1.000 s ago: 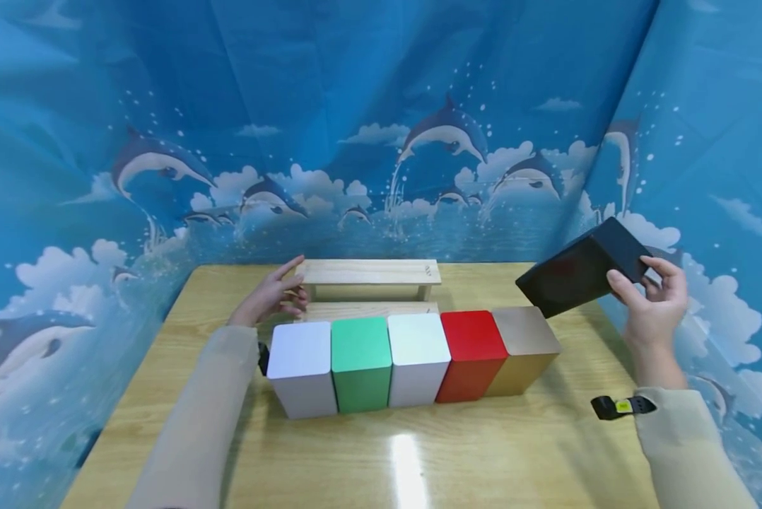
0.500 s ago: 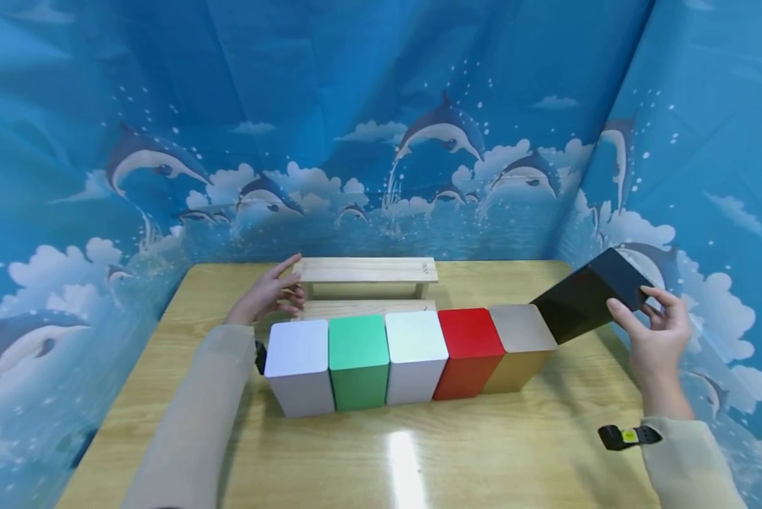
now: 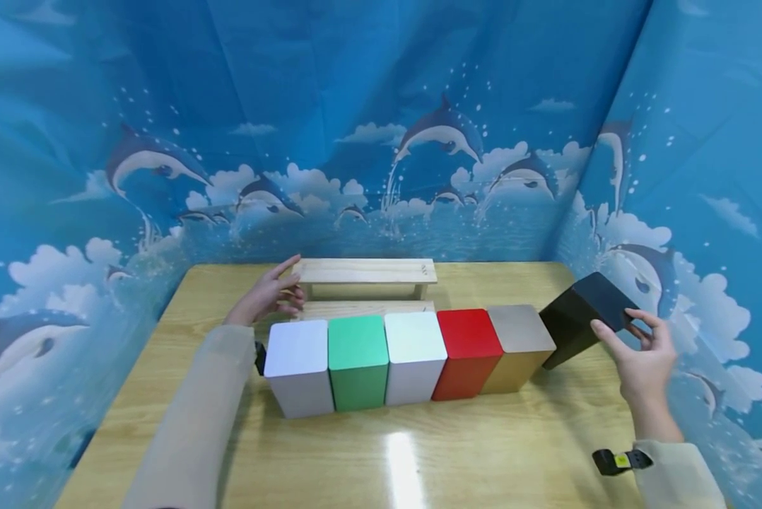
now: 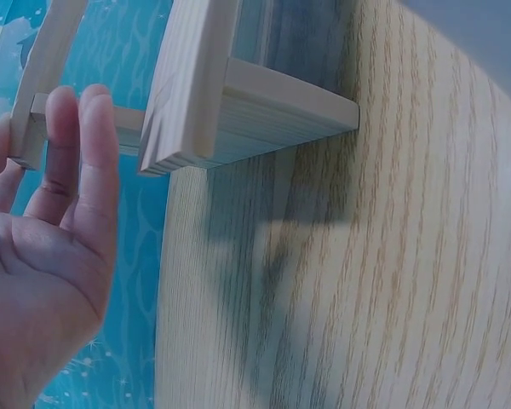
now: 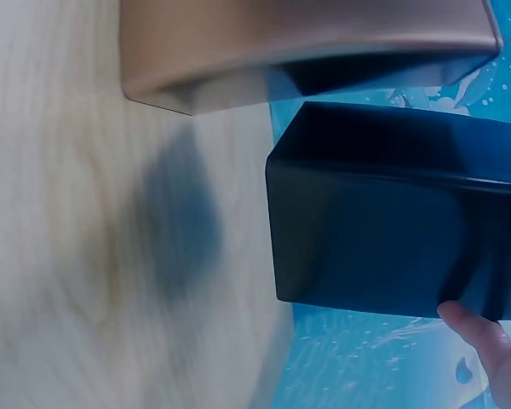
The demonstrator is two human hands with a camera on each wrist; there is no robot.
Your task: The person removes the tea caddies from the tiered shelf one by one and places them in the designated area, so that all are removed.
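Note:
My right hand (image 3: 645, 360) pinches the upper end of a black rectangular box (image 3: 575, 318) between thumb and fingers. The box leans, its lower end near the table and right beside a brown-gold box (image 3: 519, 371). In the right wrist view the black box (image 5: 383, 239) lies apart from the brown-gold one (image 5: 281, 34), over the table. At the far left, my left hand (image 3: 268, 293) holds the left end of a pale wooden two-tier rack (image 3: 362, 270), thumb and index finger at its upper board. Its other fingers (image 4: 98, 170) stretch out beside the rack.
A row of upright boxes stands in front of the rack: a pale lavender one (image 3: 298, 346), a green one (image 3: 358, 343), a white one (image 3: 415, 339) and a red one (image 3: 470, 336), then the brown-gold one. A dolphin-print curtain (image 3: 330, 106) encloses the wooden table (image 3: 483, 452).
My right hand has brought the black box down toward the table at the right end of the row, turning it more upright. My left hand stays at the rack.

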